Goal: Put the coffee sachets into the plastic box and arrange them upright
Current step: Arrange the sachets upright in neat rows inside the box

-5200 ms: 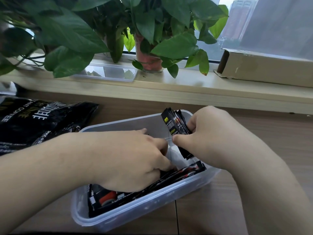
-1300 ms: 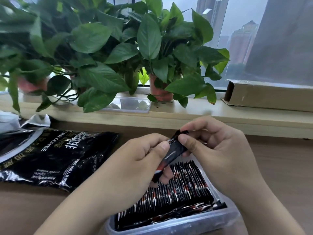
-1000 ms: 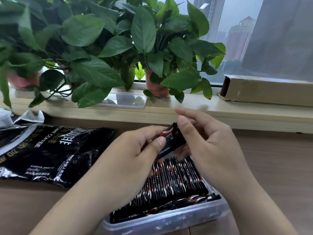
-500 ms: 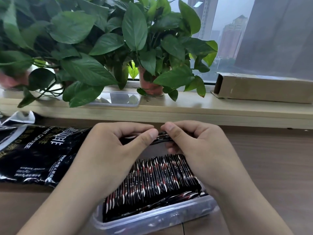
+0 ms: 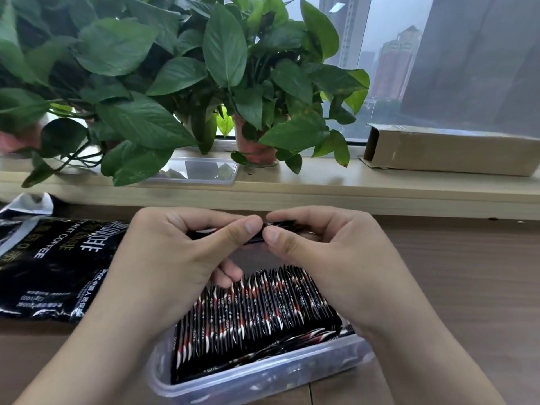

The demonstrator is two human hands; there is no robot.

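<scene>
One coffee sachet [image 5: 280,226] is pinched at its ends by the left hand [image 5: 163,258] and right hand [image 5: 336,258], held level over the far end of the plastic box [image 5: 263,384] on the desk [image 5: 453,287], likely to slot edge-down behind the upright row of sachets [image 5: 257,311]; a few flat sachets [image 5: 292,343] line the near wall

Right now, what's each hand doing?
Left hand: pinching one end of a coffee sachet.
Right hand: pinching the other end of the same coffee sachet.
</scene>
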